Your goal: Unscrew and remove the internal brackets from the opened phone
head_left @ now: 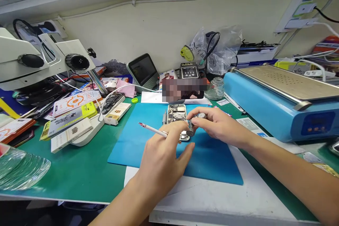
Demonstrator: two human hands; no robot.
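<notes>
Left hand [165, 155] holds slim, straight white stick [153, 129].

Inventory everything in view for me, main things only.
mat: one, blue, centre
phone: one, opened, white-edged, on mat
stick: one, white, over mat
tools: two, grey, flanking phone
microscope: one, white and black, far left
boxes: several, mixed colours, left of mat
smart display: one, grey, behind mat
jar: one, clear, behind mat
machine: one, blue, right
table: one, green-topped, beneath mat
left hand: one, bare, holding stick
right hand: one, bare, holding right tool
</notes>
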